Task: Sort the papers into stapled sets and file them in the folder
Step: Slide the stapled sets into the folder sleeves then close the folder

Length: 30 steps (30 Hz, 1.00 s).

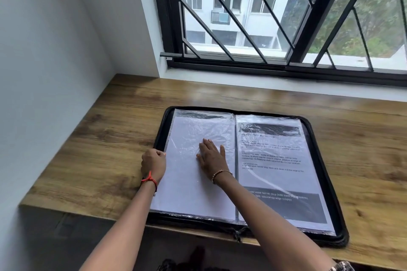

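A black zip folder [326,182] lies open on the wooden desk, its clear plastic sleeves spread flat. The left sleeve [187,196] shows a blank white sheet. The right sleeve holds a printed page [271,160] with a dark header and a dark band at the bottom. My left hand [153,162] curls its fingers round the left edge of the left sleeve. My right hand [211,156] lies flat with straight fingers on the middle of that same sleeve, pressing it down.
The wooden desk [99,145] runs along a window with a black metal grille [242,28]. A white wall [44,72] closes the left side. The folder's near edge overhangs the desk's front edge.
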{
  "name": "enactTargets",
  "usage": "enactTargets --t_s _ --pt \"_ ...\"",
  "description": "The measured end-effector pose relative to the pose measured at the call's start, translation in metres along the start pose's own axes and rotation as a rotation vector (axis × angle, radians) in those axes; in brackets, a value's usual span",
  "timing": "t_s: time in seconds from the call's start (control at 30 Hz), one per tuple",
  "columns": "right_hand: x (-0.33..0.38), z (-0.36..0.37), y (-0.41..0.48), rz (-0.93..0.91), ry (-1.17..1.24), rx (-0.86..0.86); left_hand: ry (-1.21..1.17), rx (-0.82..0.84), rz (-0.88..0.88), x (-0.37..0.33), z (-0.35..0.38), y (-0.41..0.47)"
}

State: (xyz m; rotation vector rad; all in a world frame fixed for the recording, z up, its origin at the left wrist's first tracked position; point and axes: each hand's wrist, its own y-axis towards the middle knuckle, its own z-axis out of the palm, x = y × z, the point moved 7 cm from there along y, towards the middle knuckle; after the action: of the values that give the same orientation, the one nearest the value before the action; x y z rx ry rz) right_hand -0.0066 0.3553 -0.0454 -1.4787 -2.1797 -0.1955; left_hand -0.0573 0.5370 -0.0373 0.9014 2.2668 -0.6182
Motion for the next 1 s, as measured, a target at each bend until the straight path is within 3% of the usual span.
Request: enactTargets --t_s 0.3,0.53,0.63,0.8,0.87,1.0 --pt "-0.003 -0.011 -0.002 0.005 0.045 -0.053 -0.097 0.201 0.156 -0.026 0.000 0.004" --pt "-0.013 -0.053 -0.015 0.011 0.266 -0.200 -0.738 0.692 0.064 -0.094 0.014 -0.034" --pt "-0.024 -0.077 -0.031 0.052 0.469 -0.276 -0.869 0.818 0.119 -0.121 0.026 -0.061" --pt "-0.053 -0.117 -0.071 0.251 0.957 -0.319 -0.967 0.919 0.191 -0.159 0.062 -0.112" --pt "-0.081 -0.125 -0.097 0.354 1.051 -0.319 -0.957 0.951 0.197 -0.165 0.083 -0.129" --pt "-0.152 -0.102 -0.171 0.791 1.174 -0.265 -0.637 1.014 0.272 -0.157 0.124 -0.153"
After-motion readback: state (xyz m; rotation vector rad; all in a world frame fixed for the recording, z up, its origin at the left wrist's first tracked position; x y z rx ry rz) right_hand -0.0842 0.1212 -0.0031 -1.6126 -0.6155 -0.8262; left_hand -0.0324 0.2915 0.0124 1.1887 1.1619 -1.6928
